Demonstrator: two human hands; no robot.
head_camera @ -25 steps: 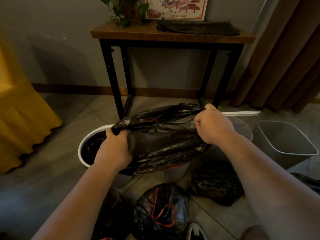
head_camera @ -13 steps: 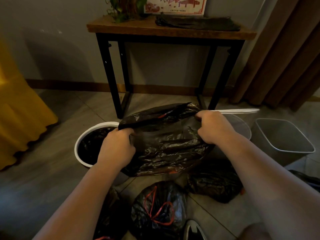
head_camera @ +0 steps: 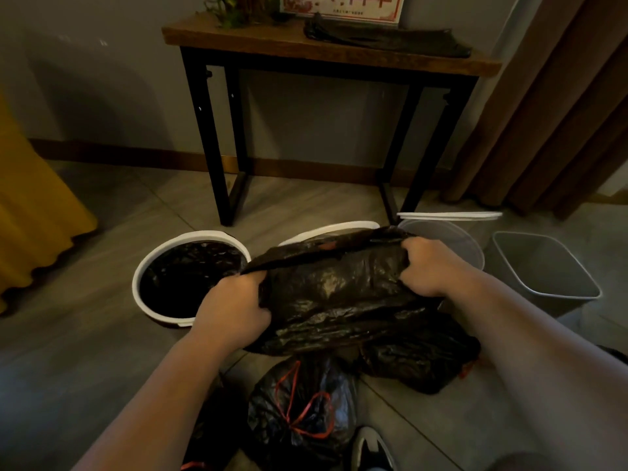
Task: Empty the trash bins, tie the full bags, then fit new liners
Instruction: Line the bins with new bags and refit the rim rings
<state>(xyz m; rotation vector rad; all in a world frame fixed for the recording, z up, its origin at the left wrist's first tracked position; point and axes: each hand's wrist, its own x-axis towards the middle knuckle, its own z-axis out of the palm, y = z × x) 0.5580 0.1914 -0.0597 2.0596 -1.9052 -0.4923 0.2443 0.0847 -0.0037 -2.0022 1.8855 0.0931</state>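
Observation:
I hold a black bin liner (head_camera: 339, 294) stretched between both hands over a white round bin (head_camera: 326, 230), of which only the far rim shows. My left hand (head_camera: 234, 309) grips the liner's left edge and my right hand (head_camera: 431, 266) grips its right edge. To the left stands a second white round bin (head_camera: 146, 266) with a black liner fitted inside. On the floor in front of me lie tied black bags, one (head_camera: 302, 409) knotted with a red string, another (head_camera: 421, 362) to its right.
A clear round bin (head_camera: 452, 239) with a white lid edge and a grey square bin (head_camera: 543, 266) stand at the right. Behind is a wooden table (head_camera: 326, 45) on black legs with folded black liners (head_camera: 387, 37). Brown curtain right, yellow cloth left, my shoe (head_camera: 372, 450) below.
Both hands have come lower and slightly right with the liner, which now covers most of the middle bin. The left bin's opening is more exposed.

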